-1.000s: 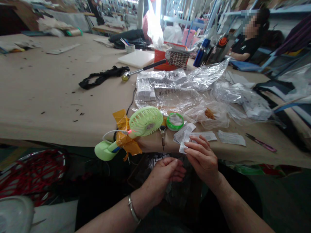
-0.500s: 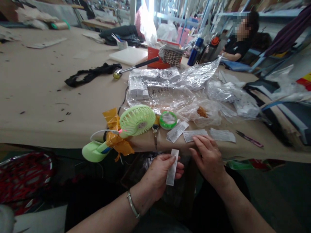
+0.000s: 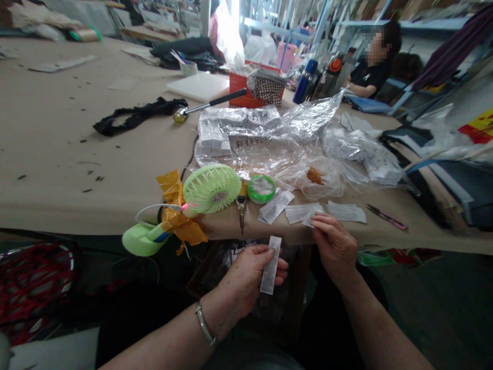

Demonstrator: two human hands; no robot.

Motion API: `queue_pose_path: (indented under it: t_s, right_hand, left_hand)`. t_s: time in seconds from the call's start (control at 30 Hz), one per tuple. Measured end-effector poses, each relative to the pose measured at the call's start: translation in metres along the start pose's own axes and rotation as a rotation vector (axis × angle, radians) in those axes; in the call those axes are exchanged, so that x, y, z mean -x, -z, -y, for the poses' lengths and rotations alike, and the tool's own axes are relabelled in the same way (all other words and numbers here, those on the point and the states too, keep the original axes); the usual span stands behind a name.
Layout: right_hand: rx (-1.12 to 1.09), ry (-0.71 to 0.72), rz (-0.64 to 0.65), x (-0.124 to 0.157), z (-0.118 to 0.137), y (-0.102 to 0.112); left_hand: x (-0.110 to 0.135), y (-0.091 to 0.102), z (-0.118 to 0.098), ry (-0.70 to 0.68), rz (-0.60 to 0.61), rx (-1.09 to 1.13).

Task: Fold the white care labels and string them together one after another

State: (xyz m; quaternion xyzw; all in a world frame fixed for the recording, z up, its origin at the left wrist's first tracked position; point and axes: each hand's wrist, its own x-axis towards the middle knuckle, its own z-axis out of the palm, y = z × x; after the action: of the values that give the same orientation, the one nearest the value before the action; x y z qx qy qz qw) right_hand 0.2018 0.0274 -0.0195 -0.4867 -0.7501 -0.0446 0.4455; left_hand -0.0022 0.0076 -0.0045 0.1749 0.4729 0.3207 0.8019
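Below the table edge, my left hand [image 3: 252,272] pinches a narrow white label strip [image 3: 270,267] between thumb and fingers. My right hand [image 3: 334,244] is at the table edge, its thumb and fingertips closed on a small whitish label [image 3: 308,218]. That label overlaps a stack of printed labels [image 3: 296,213] lying flat. Another pile of labels [image 3: 275,206] lies to the left of it, and a third pile [image 3: 346,211] to the right. A soldering-iron-like tool [image 3: 241,213] with a thin metal tip points down over the edge, near a round green tub [image 3: 261,188] with white filling.
A green fan [image 3: 211,189] is fixed to the table edge with orange tape [image 3: 188,229]. Clear plastic bags [image 3: 265,149] with paper bundles lie behind the labels. Thread snips [image 3: 387,217] lie at the right. A person [image 3: 372,67] sits at the far right.
My right hand's fingers have closed on a label and raised its edge from the middle stack. My left hand keeps its strip. The whole view has shifted slightly.
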Motion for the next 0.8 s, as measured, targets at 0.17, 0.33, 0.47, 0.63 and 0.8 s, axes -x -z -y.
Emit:
queue_pose_path:
  t_s: [0.17, 0.33, 0.47, 0.63, 0.8]
  right_hand:
    - [-0.199, 0.207, 0.202, 0.007, 0.037, 0.001]
    - [-0.216, 0.354, 0.328, 0.016, 0.060, -0.010]
    - [-0.194, 0.353, 0.356, 0.018, 0.059, -0.014]
    - [-0.206, 0.335, 0.368, 0.020, 0.063, -0.013]
    - [-0.120, 0.234, 0.313, 0.019, 0.040, 0.004]
  left_hand:
    - [0.003, -0.001, -0.002, 0.031, 0.134, 0.108]
    - [0.002, 0.004, 0.001, -0.022, 0.180, 0.242]
    - [0.001, 0.007, 0.004, -0.014, 0.212, 0.296]
    - [0.003, 0.004, 0.003, -0.028, 0.171, 0.216]
    - [0.006, 0.004, 0.002, 0.031, 0.100, 0.113]
